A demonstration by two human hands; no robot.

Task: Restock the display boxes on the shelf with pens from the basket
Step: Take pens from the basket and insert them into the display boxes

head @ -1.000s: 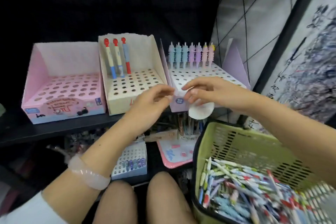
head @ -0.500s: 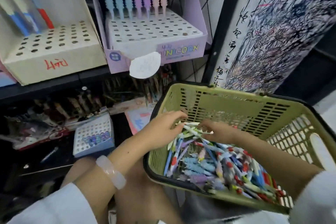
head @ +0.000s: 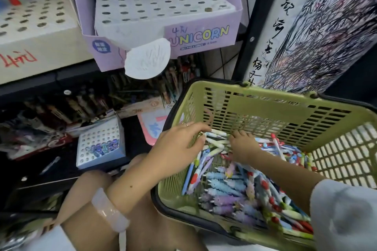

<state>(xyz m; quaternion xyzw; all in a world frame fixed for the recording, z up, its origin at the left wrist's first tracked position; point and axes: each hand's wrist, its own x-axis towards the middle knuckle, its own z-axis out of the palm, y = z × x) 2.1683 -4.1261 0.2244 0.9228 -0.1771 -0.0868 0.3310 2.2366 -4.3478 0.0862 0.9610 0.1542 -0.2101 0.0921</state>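
Observation:
The green plastic basket (head: 265, 96) rests on my lap at the lower right, and a heap of mixed pens (head: 230, 195) covers its floor. Both hands are inside its far-left corner. My left hand (head: 177, 146) lies with its fingers stretched over several white pens (head: 216, 142). My right hand (head: 243, 146) faces it, fingers curled down onto the same white pens. On the shelf above stands the purple Unicorn display box (head: 204, 32), with pastel pens in its back row and many bare holes. A cream display box (head: 40, 43) stands left of it.
A round white paper tag (head: 146, 58) hangs off the purple box's front. Below the shelf lie a small blue box of holes (head: 100, 144) and cluttered stationery. A scribbled white panel (head: 326, 26) rises behind the basket at the right.
A second ago both hands were at the purple box's front by the paper tag. They dropped into the basket, and since half a second ago they have closed in on the white pens.

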